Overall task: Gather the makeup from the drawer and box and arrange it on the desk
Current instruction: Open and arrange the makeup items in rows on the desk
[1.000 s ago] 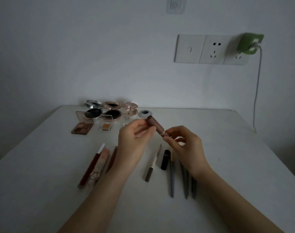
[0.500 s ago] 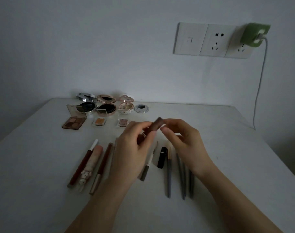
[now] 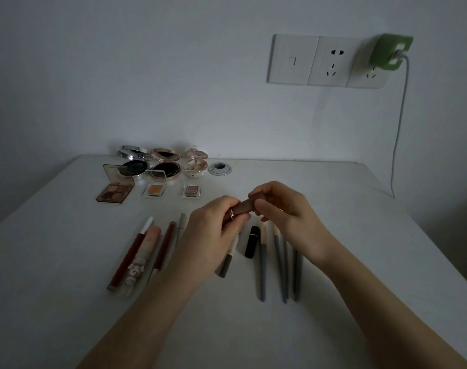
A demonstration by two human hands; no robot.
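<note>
Since a second ago the tube point(image 3: 244, 207) has swung down from its steep tilt. Its ringed end, then in the right hand point(image 3: 285, 211), is now at the left hand point(image 3: 213, 235). The hands sit closer together.

- Tube: brown, nearly level, off the desk point(image 3: 360, 262), bridged between both hands above the row of sticks.
- Left fingers point(image 3: 227, 202): curled, thumb and fingertips pinching the ringed end. I can't tell how many fingers make contact.
- Right fingers point(image 3: 259, 193): curled over the far end, thumb underneath, closed round it. The end itself is hidden.
- Under the left hand: a white pen point(image 3: 231, 258), partly covered.
- Just right of the pen: a black lipstick point(image 3: 252, 242), then three grey pencils point(image 3: 279, 262), near parallel.
- Left group: red gloss point(image 3: 128, 257), pink stick point(image 3: 144, 254), brown pencil point(image 3: 164, 246) and white pencil point(image 3: 181, 225), lying side by side.
- Back row: three open compacts point(image 3: 164, 169), lids up, near the wall.
- In front of them: an open palette point(image 3: 115, 193) and two small pans point(image 3: 154, 189).
- A grommet point(image 3: 219, 169) sits beside the rightmost compact.
- Wall: sockets point(image 3: 320, 61) with a green charger point(image 3: 389, 51). Its cable point(image 3: 398, 123) drops past the desk edge.
</note>
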